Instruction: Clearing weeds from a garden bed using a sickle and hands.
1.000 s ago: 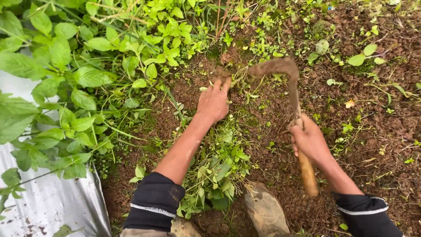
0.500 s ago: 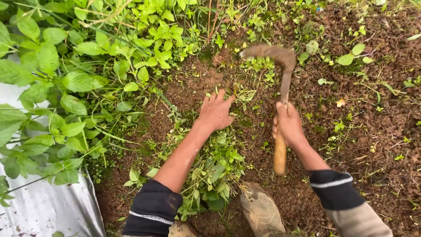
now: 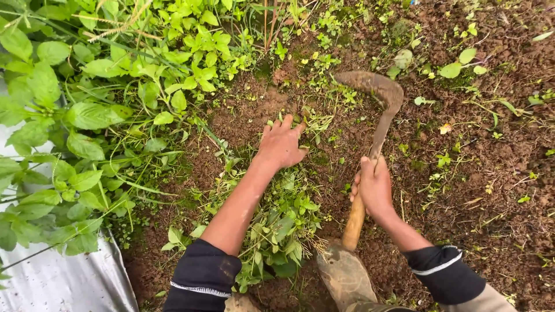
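Note:
My right hand (image 3: 374, 186) grips the wooden handle of a sickle (image 3: 378, 124). Its curved, soil-caked blade hooks leftward over bare brown soil, the tip near small weeds. My left hand (image 3: 281, 144) lies palm down on the soil, fingers spread, touching cut green weeds. A heap of pulled weeds (image 3: 277, 222) lies under and beside my left forearm. Both arms wear dark sleeves pushed up to the elbow.
Dense leafy green plants (image 3: 87, 115) fill the left side. A silver plastic sheet (image 3: 52, 283) lies at the lower left. A muddy boot (image 3: 347, 277) stands at the bottom centre. Loose brown soil (image 3: 491, 190) with scattered small seedlings spreads to the right.
My left hand has drawn back toward me over the weeds. My right hand has swung the sickle down and in, so the handle now points at my boot.

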